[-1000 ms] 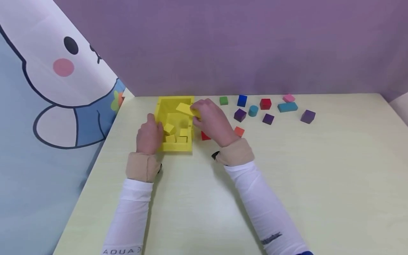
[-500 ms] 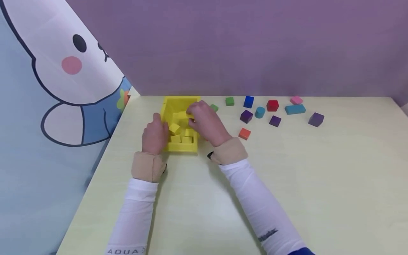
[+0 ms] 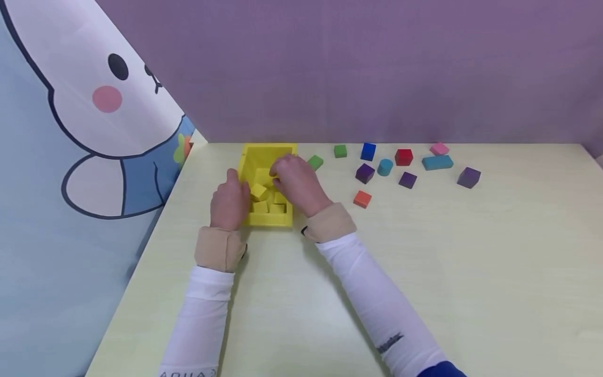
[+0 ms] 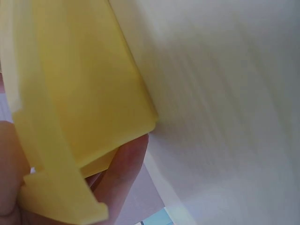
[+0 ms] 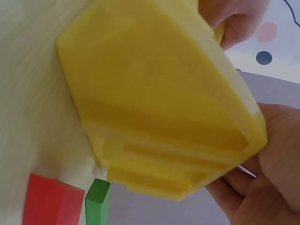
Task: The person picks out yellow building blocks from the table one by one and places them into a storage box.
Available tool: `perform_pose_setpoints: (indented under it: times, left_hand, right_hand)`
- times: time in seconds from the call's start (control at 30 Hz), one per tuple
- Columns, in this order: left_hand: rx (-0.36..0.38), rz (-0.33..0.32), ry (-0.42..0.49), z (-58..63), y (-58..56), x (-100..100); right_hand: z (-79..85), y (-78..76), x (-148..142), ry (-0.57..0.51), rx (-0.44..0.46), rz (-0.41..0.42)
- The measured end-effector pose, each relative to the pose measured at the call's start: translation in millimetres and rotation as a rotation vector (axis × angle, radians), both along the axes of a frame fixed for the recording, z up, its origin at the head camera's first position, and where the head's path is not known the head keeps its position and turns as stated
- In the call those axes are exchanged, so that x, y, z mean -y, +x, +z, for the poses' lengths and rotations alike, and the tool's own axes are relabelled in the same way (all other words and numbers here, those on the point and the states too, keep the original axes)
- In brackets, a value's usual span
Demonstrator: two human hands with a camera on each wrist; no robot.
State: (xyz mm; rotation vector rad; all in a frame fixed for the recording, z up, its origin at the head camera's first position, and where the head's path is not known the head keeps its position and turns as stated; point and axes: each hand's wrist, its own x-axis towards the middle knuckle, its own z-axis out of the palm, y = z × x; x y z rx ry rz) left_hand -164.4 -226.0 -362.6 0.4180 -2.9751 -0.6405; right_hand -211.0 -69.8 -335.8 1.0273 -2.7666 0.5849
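Note:
A yellow bin [image 3: 268,221] stands near the back left of the table, with several yellow blocks [image 3: 259,192] inside. My left hand [image 3: 228,201] grips its left edge; in the left wrist view the thumb and fingers [image 4: 126,161] wrap the rim. Over the right rim reaches my right hand [image 3: 298,180], fingers bent down into the bin. The right wrist view shows the bin's outer wall [image 5: 154,79], with the right hand [image 5: 276,173] beyond its edge. I cannot tell whether the right fingertips still hold a yellow block, as the hand and wall hide them.
Right of the bin lie a green block [image 3: 315,162], an orange block [image 3: 362,199], purple blocks [image 3: 365,173], a blue cylinder [image 3: 384,167], a red cube [image 3: 403,157] and a long blue block [image 3: 437,162]. A purple backdrop [image 3: 377,73] rises behind the table.
My right hand has carried a yellow block from above the right rim down into the bin and shifted left. The left hand keeps its grip. The head view has moved slightly.

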Motion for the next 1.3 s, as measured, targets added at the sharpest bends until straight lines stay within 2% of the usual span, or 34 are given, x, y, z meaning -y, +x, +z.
perform_pose_setpoints:
  times: [0.43,0.93,1.3]
  left_hand:
    - [0.020,0.008,0.008,-0.2,-2.4,0]
    - [0.031,0.009,0.022,1.4,0.5,-1]
    - [0.020,0.016,0.003,1.2,1.1,-1]
  right_hand:
    - [-0.4,-1.1,8,0.088,-0.047,0.016]
    - [1.2,1.4,11,0.183,-0.035,0.002]
    - [0.5,-0.4,10,0.177,-0.022,0.017]
